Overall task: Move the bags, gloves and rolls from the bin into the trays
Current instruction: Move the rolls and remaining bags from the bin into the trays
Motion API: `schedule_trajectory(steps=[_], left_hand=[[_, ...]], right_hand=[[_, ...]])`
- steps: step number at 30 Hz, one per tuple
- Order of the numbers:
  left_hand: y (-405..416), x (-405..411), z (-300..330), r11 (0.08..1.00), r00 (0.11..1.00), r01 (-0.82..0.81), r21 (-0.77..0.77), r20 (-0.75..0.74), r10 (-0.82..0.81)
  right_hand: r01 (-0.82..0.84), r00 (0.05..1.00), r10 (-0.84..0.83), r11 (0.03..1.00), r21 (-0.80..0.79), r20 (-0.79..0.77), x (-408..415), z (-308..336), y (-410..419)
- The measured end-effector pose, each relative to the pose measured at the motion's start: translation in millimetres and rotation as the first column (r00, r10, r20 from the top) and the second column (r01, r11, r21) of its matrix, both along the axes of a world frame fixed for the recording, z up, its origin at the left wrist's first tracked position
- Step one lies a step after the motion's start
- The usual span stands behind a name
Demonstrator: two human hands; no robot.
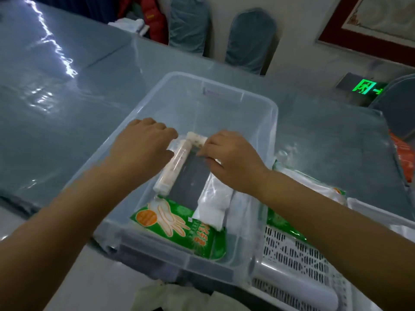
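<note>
A clear plastic bin (pixel 224 90) stands in front of me on the table. Both my hands are inside it. My left hand (pixel 143 144) rests on the far end of a long pale roll (pixel 171 169) that lies lengthwise. My right hand (pixel 233 158) pinches the end of a second, shorter roll (pixel 196 138) lying crosswise. A green pack of gloves (pixel 177 225) lies at the bin's near end, with a white bag (pixel 213 205) beside it. A white perforated tray (pixel 298 261) to the right holds a green pack (pixel 283 223), a clear bag (pixel 307 182) and a roll (pixel 298 286).
The table is covered by a glossy blue-grey cloth (pixel 56 108). Covered chairs (pixel 250 39) stand behind the far edge. An orange object (pixel 402 151) lies at the right edge. Pale cloth (pixel 179 297) shows at the bottom.
</note>
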State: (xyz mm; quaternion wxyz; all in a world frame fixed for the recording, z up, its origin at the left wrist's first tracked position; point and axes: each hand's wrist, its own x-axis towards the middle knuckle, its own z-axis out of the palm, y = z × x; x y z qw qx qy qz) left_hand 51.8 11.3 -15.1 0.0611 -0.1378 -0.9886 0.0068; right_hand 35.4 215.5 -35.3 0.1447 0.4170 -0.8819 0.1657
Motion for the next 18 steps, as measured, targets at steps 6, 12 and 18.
schedule_trajectory(steps=[6,12,18], left_hand=[[-66.5,-27.7,-22.1,0.972,0.984,0.176,-0.156,-0.013,-0.18],[-89.0,-46.4,-36.2,0.975,0.975,0.22,-0.021,0.043,-0.219],[-93.3,-50.9,-45.7,0.971,0.974,0.215,0.103,0.042,-0.221]], right_hand=[[0.086,0.919,-0.258,0.869,0.487,0.298,-44.0,-42.9,-66.1],[0.277,0.604,-0.58,0.795,0.539,0.546,-81.5,-101.0,-101.9],[0.722,0.044,-0.451,0.631,0.284,0.891,-64.5,-155.0,-140.2]])
